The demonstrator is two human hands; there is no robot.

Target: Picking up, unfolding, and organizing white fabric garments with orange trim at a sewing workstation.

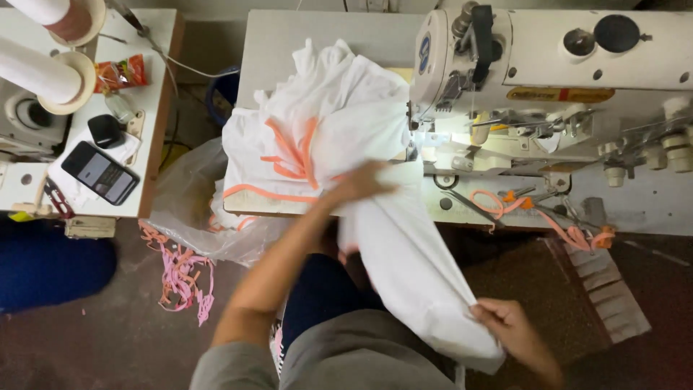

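She looks to be pulling the white fabric piece [404, 253] taut off the bench [289, 43], and feeding it to the sewing machine [520, 79] at one o'clock would call for lining up its edge. Her left hand [357, 184] lies flat on it; her right hand [509, 325], at five o'clock, pinches its lower end.

- The pale sewing table [289, 43] fills the upper middle of the view; a heap of white cloth with orange trim [325, 123] lies at its centre.
- At 3 o'clock of the heap stands the cream industrial sewing machine [548, 65].
- At 4 o'clock lie loose orange strips [505, 206] beside what may be dark scissors [469, 206].
- The brown floor [108, 339] at 8 o'clock bears pink trimmings [180, 278].
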